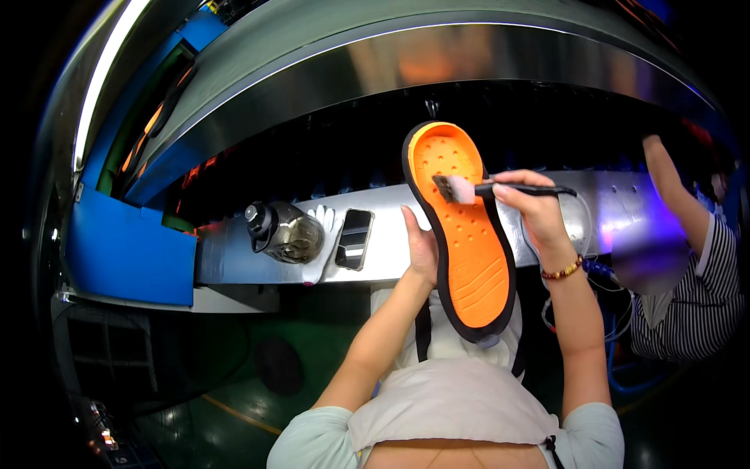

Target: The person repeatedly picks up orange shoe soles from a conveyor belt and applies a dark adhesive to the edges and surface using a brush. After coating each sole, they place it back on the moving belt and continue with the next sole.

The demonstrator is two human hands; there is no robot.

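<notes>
brushing looks underway, prob. partway, but can't tell exactly how far. sole (469,262) is tilted up in front of the person, between the hands, orange face to the camera, narrow rimmed end at top, wide grooved end down over the lap. left hand (423,252) is at its left edge: thumb stands up free, other fingers hidden behind the sole, so can't tell if they grip or just prop it. right hand (537,213) has the brush (465,190), fingers pinching its black handle, bristles over the upper part of the orange face; contact w/ it isn't clear. no obvious wet patch or edge between treated & bare areas, so what's done vs left can't be read; grooved end has no brush on it rn & may need a pass. sole isn't set down yet, so this pc. seems unfinished. tabletop (391,209) has a bottle (295,234), white glove (322,254) & phone (355,239) to the left, all out of use.
</notes>
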